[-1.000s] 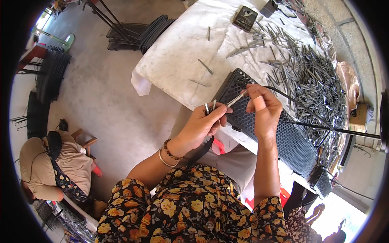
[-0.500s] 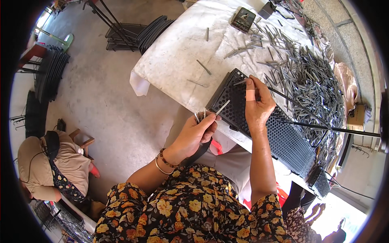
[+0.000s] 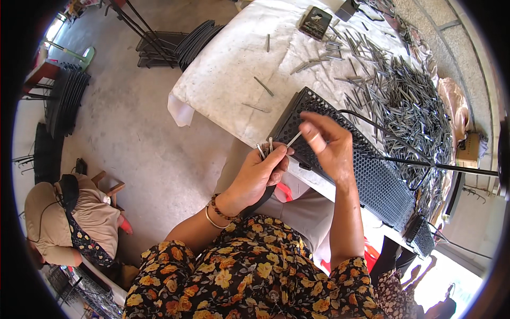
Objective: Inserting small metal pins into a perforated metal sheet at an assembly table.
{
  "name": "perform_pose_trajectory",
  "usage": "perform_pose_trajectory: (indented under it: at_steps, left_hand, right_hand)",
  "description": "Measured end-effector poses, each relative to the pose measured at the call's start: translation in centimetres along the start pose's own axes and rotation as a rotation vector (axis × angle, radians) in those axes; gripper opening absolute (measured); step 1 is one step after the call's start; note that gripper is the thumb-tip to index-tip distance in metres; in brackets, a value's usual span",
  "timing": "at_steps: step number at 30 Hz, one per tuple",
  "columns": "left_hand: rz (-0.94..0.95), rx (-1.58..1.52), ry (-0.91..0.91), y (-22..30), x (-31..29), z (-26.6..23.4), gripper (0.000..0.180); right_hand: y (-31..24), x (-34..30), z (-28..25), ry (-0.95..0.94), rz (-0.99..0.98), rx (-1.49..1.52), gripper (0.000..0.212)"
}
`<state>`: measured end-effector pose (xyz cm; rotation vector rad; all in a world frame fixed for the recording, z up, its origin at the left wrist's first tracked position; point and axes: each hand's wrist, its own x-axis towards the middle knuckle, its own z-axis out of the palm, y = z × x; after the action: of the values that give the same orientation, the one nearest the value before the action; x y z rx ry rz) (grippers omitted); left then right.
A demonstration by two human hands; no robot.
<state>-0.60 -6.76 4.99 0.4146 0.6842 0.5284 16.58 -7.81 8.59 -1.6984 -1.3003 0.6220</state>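
Note:
My left hand [image 3: 260, 173] is closed round several thin metal strips [image 3: 259, 151], whose ends poke out above the fingers. A single pale strip [image 3: 294, 139] juts from its fingertips toward my right hand [image 3: 330, 149]. The right hand hovers over a black perforated metal panel [image 3: 380, 178], thumb and fingertips beside the tip of that strip. Motion blurs those fingers, so whether they grip the strip is unclear. The panel lies slanted along the near table edge, and black rods [image 3: 409, 164] run from it to the right.
A large heap of grey metal strips [image 3: 409, 106] covers the right of the white-covered table [image 3: 223, 74]. A dark flat tin [image 3: 315, 23] sits at the far side. Stacked black panels [image 3: 199, 45] stand on the floor beyond. Another person [image 3: 79, 223] is at the left.
My right hand has moved left and slightly down from the panel's holes to the strip in my left hand. The strip seen earlier in its fingers no longer shows there. The left hand stays put.

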Motion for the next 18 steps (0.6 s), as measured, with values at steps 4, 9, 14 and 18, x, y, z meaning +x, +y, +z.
perform_pose_trajectory:
  at_steps: [4,9,14,18]
  left_hand:
    - [-0.008,0.05,-0.015,0.3,0.1,0.8,0.02]
    - [-0.087,0.002,-0.088,-0.3,0.1,0.9,0.019]
    - [-0.204,-0.111,-0.183,-0.9,0.5,-0.5,0.018]
    - [-0.183,-0.081,-0.121,-0.8,0.2,-0.3,0.018]
  right_hand:
    - [0.1,-0.5,-0.3,-0.03,0.206,0.251,0.016]
    - [2.7,1.8,0.0,0.294,-0.05,-0.058,0.015]
    - [2.9,2.1,0.5,0.326,-0.163,-0.207,0.014]
    - [3.1,2.2,0.4,0.262,-0.221,-0.304,0.015]
